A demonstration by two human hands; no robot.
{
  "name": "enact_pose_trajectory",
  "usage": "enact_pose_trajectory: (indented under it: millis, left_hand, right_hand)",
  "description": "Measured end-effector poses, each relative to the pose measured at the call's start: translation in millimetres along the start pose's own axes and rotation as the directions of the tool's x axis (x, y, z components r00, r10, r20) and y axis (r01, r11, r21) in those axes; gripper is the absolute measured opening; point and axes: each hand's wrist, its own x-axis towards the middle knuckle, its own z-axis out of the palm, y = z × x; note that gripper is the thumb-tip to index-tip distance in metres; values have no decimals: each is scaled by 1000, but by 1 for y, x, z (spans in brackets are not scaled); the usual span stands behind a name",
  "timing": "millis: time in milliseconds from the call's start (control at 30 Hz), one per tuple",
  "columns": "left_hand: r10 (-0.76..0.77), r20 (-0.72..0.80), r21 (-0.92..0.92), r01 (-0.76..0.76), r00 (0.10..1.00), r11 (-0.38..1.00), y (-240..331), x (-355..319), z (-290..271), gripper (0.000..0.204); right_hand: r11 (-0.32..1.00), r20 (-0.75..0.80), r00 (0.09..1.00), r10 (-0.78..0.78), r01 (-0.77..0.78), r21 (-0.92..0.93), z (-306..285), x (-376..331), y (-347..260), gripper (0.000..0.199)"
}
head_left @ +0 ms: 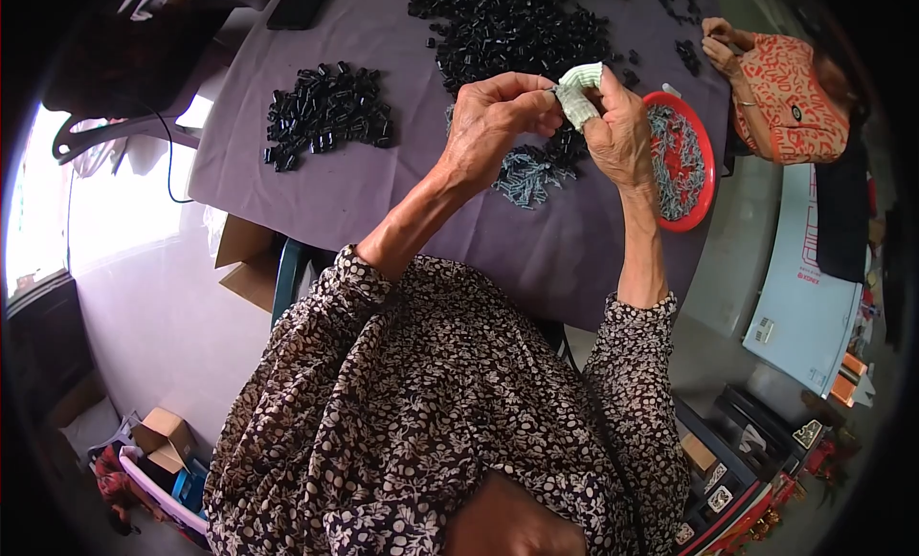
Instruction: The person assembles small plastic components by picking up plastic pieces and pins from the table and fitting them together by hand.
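In the upper middle of the frame, the left hand (493,121) and the right hand (617,125) are close together, both pinching a small pale green-white cloth piece (578,92) between their fingertips. The cloth looks crumpled and folded, above a purple tablecloth (383,192) with a heap of small black plastic parts (325,111) and a red round plate (704,173).

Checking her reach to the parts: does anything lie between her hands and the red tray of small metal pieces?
Nothing visible does. The right hand and left hand meet above the purple tablecloth; the round red plastic tray lies just right of them.
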Motion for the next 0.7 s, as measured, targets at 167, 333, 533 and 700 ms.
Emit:
enact_pose_trajectory:
  millis: [167, 333, 533, 700]
  left_hand:
    - [-35, 16, -89, 36, 999, 995, -4, 5, -6, 16]
    - [-50, -47, -173, 41, 998, 984, -1, 10, -13, 13]
    - [-60, -18, -140, 57, 998, 989, -6, 12, -19, 15]
    - [-58, -44, -159, 50, 997, 986, -5, 13, -20, 14]
  right_hand:
    - [959, -26, 991, 132, -121, 255, 1, -1, 2, 17]
    - [975, 63, 997, 41, -26, -220, 11, -9, 52, 13]
    - [808, 202, 979, -28, 141, -573, 39, -26, 80, 8]
    - [765, 313, 948, -48, 237, -599, 35, -19, 87, 10]
